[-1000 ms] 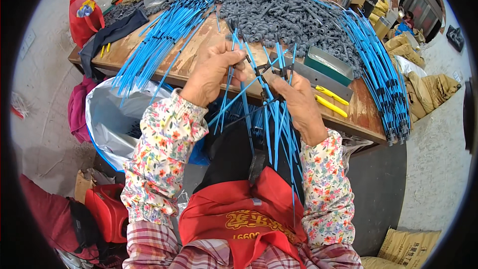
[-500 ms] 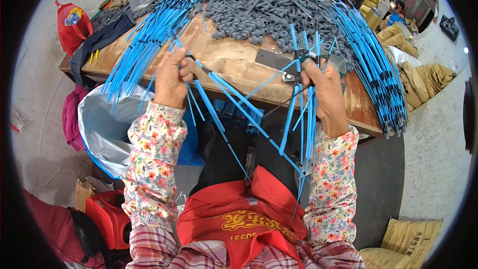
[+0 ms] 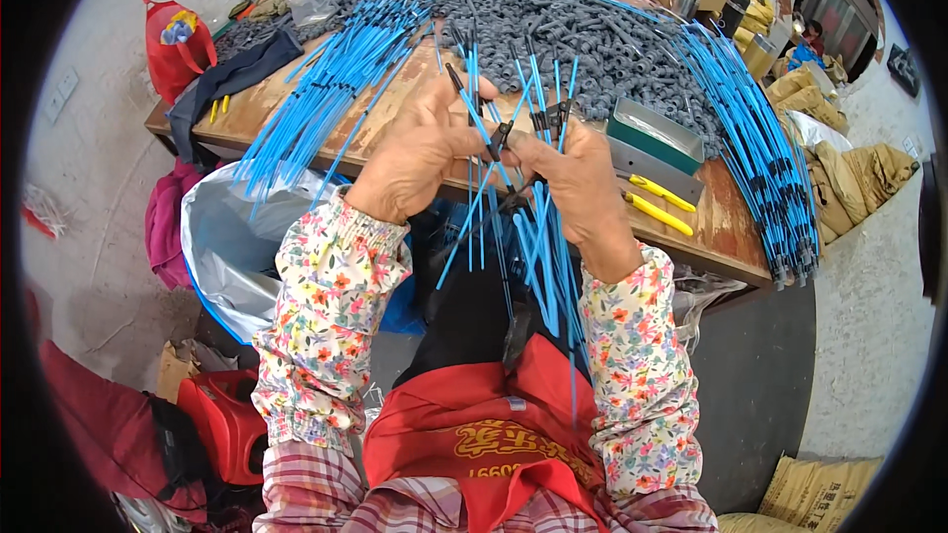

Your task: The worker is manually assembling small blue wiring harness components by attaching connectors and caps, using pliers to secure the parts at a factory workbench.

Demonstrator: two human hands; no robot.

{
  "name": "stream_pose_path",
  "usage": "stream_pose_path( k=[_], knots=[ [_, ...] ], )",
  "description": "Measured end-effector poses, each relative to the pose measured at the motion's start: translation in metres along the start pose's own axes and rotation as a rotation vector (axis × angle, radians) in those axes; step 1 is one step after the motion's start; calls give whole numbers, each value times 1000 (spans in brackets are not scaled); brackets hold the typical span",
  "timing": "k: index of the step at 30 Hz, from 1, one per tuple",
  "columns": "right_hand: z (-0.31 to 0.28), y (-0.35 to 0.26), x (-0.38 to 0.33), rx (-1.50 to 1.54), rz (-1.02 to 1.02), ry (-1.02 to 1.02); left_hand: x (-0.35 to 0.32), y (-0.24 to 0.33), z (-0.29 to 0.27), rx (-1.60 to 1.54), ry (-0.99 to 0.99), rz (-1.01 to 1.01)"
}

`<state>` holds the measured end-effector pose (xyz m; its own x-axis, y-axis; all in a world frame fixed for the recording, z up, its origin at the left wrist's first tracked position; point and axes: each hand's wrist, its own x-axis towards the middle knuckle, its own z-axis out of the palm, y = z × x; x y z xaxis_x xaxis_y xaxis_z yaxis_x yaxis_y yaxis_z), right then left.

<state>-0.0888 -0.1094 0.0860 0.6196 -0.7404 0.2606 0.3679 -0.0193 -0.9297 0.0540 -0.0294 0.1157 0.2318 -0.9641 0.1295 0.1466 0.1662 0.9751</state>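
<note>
Both hands meet over the near table edge. My left hand (image 3: 420,148) is closed round a few thin blue rods with black bands, its thumb and fingertips at a small black piece (image 3: 501,138). Opposite it, the fingertips of my right hand (image 3: 585,183) press on the same piece. My right hand also grips a bundle of blue rods (image 3: 545,262), which hangs down toward my lap and sticks up above the fingers. How the black piece joins the rods is hidden by the fingers. A yellow-handled tool (image 3: 660,207) lies just right of my right hand.
A large heap of dark grey ribbed parts (image 3: 553,30) covers the table's back. Blue rods lie in piles at left (image 3: 336,94) and right (image 3: 760,148). A green box (image 3: 656,128) stands near the right hand. A silver-lined bag (image 3: 232,247) hangs open below the table's left edge.
My hands were well apart with rods stretched between them; now they have come together in the middle. The yellow handles and green box, covered before by my right hand, now show.
</note>
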Motion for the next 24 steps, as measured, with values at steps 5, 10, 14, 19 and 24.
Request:
stream_pose_path(
  k=[5, 10, 14, 19, 24],
  knots=[
    [6, 1, 11, -241, -129, 17, -10, -6, -9, -148, -68, -7],
    [35, -7, -2, -336, -81, 142, -13, -20, -3, -279, 67, -18],
    [33, 29, 10, -716, -319, 275, -10, -42, 4, -314, 319, 57],
    [33, 27, 10, -513, -126, 122, -5, -51, -13, -470, 535, 47],
    [31, -6, -1, -282, 165, -147, 3, -51, -21, -664, 569, 70]
  ],
)
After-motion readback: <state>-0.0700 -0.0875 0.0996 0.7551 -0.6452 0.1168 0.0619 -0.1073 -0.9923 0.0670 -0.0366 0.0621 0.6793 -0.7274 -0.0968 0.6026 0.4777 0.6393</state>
